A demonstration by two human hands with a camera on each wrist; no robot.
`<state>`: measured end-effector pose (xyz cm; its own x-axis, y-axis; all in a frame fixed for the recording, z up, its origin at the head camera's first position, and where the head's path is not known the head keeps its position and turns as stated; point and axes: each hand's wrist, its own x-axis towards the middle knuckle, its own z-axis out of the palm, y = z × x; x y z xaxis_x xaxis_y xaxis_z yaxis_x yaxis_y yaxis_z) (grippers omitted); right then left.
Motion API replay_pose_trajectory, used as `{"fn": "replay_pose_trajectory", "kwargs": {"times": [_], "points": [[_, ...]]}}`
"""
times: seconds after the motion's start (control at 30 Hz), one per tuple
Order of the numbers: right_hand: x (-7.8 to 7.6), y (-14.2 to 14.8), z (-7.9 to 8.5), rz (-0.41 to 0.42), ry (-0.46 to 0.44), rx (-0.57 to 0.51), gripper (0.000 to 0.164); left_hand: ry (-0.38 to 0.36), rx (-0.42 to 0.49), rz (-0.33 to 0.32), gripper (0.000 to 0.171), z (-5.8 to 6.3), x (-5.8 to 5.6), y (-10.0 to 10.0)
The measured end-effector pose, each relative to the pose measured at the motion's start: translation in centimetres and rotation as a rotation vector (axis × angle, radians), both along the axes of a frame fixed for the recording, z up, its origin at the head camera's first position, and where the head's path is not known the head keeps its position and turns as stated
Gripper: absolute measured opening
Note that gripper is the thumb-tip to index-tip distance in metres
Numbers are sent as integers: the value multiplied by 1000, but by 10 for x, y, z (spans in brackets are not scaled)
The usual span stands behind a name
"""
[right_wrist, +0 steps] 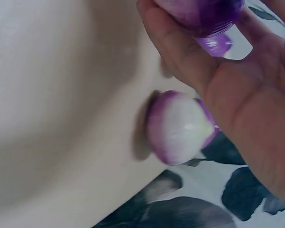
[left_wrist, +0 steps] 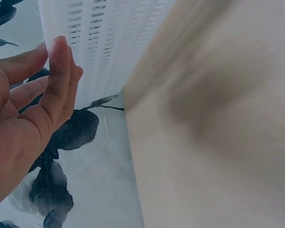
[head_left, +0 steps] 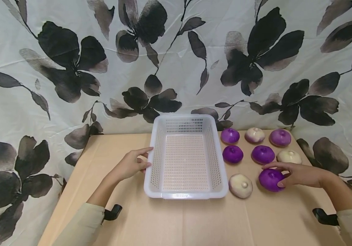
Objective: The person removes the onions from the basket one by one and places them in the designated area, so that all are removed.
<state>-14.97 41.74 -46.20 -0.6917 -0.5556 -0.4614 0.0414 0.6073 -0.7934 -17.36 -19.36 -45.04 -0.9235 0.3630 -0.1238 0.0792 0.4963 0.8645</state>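
Note:
A white perforated plastic basket [head_left: 186,195] stands on the table with nothing in it. My left hand [head_left: 133,162] pinches its left rim between thumb and fingers; the left wrist view shows those fingers against the basket wall [left_wrist: 97,42]. On the right, my right hand [head_left: 299,174] grips a purple onion [head_left: 270,180], thumb on the near side and fingers over the far side. That onion [right_wrist: 199,14] is partly cut off at the top of the right wrist view. Beside it lies a pale onion [head_left: 240,186], close to the basket's near right corner.
Several more onions sit in rows right of the basket, among them a purple one [head_left: 232,154] and a pale one [head_left: 289,157]. The tan tabletop [head_left: 176,222] ends at a floral cloth [head_left: 194,68] behind. Black straps [head_left: 113,212] circle the wrists.

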Motion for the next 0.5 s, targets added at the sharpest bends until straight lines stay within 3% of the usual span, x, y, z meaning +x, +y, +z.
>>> {"fn": "replay_pose_trajectory", "kwargs": {"times": [0.23,0.5], "points": [[1,8,-18,-12,11,-53,66,-1,-3,1,64,1,1,-1],[4,13,-26,-28,-10,-92,68,-1,-10,1,65,0,1,-1]]}}
